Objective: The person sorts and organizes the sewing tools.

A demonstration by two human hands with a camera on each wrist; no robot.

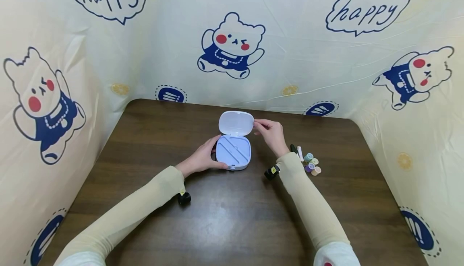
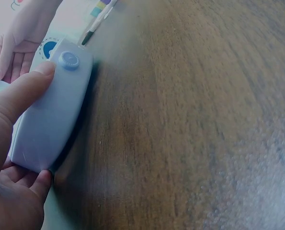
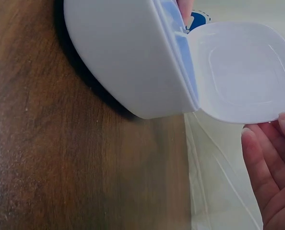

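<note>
Right grip (image 1: 269, 134) pinches right edge of raised lid (image 1: 236, 122). Left grip (image 1: 202, 157) clasps left side of box (image 1: 233, 153), standing toward far edge of desk (image 1: 152, 141). Hazard: excess force may wrench lid from box, or tip box if left grip slackens. Second hazard: spools (image 1: 310, 167) just right of right sleeve (image 1: 306, 199); low sweep could scatter them.
</note>
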